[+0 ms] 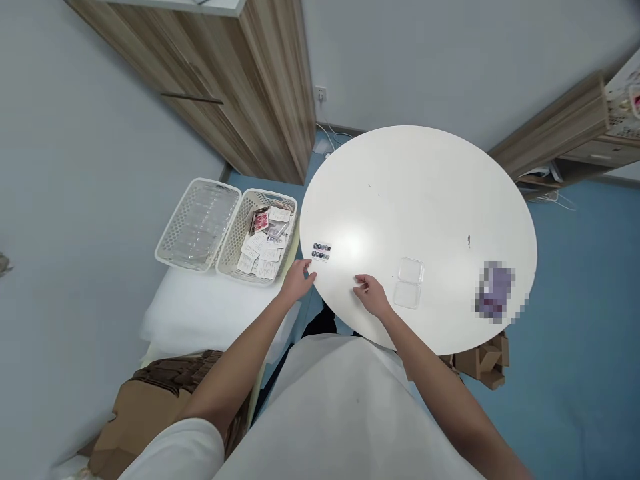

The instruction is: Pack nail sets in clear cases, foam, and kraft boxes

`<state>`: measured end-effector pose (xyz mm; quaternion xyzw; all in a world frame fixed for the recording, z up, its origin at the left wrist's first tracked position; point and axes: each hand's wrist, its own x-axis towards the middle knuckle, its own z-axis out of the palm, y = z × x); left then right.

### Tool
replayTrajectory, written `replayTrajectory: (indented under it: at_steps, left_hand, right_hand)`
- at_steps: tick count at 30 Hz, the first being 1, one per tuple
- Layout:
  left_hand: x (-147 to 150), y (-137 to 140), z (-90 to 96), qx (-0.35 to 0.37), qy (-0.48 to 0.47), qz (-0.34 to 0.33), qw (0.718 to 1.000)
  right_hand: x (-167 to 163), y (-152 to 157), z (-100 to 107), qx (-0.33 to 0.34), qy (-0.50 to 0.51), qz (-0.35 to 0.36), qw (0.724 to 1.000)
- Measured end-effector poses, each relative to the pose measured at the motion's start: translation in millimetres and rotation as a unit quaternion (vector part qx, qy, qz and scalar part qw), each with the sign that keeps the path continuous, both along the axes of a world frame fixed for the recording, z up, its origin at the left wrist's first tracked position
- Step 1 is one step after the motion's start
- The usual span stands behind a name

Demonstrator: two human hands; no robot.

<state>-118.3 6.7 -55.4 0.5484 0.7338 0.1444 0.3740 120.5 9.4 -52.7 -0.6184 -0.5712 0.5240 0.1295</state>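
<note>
On the near left of the round white table (425, 193) lies a small clear sheet (321, 252) bearing two rows of dark, shiny oval pieces. My left hand (298, 281) is just below it at the table's edge, thumb and fingers apart; whether a fingertip touches the sheet's lower corner I cannot tell. Over the table's front edge, my right hand (371, 295) is loosely curled, with a gap between thumb and forefinger and nothing visible between them. To its right, a clear plastic case (407, 294) lies unfolded, both shallow halves facing up.
At left, one white basket (165, 250) holds clear plastic cases; another (235, 265) holds white cards and small packets. A blurred purple item (495, 290) lies at the table's right. Brown cardboard (145, 407) is stacked lower left. A wooden cabinet (270, 87) stands behind.
</note>
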Motion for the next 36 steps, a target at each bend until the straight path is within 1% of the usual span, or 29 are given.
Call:
replayTrajectory:
  at_steps: [2, 5, 8, 11, 16, 21, 25, 30, 33, 36]
  left_hand:
    - [-14.7, 14.4, 1.7, -0.006, 0.015, -0.047, 0.999]
    - [-25.0, 36.7, 1.6, 0.000, 0.045, -0.111, 0.993]
    - [-27.2, 53.9, -2.9, 0.005, 0.074, -0.146, 0.987]
    - [-27.6, 62.2, -9.6, 0.000, 0.080, -0.166, 0.983]
    - [-28.2, 64.5, -16.2, -0.005, 0.071, -0.177, 0.982]
    - [-26.3, 65.4, -14.3, 0.001, 0.074, -0.187, 0.980]
    - [-21.9, 64.0, -14.2, 0.008, 0.058, -0.182, 0.982]
    - [-17.6, 59.7, -17.3, 0.030, 0.028, -0.157, 0.987]
    - [-18.2, 56.3, -18.5, 0.040, 0.017, -0.151, 0.988]
    - [-20.4, 53.1, -18.9, 0.048, -0.001, -0.162, 0.986]
  right_hand:
    - [-18.0, 12.1, -4.4, 0.032, -0.039, 0.016, 0.999]
    - [-43.4, 32.0, -8.6, 0.069, -0.078, 0.057, 0.993]
    - [-65.0, 48.8, -12.0, 0.088, -0.110, 0.082, 0.987]
    - [-80.6, 59.1, -15.4, 0.092, -0.143, 0.084, 0.982]
    - [-97.1, 64.5, -17.0, 0.092, -0.212, 0.109, 0.967]
    - [-108.6, 63.6, -14.4, 0.083, -0.268, 0.120, 0.952]
    - [-112.3, 63.7, -14.1, 0.065, -0.280, 0.117, 0.951]
    - [-112.8, 65.8, -15.0, 0.047, -0.278, 0.108, 0.953]
    - [-112.1, 65.9, -14.8, 0.048, -0.266, 0.101, 0.957]
    - [-110.7, 65.3, -14.8, 0.055, -0.248, 0.097, 0.962]
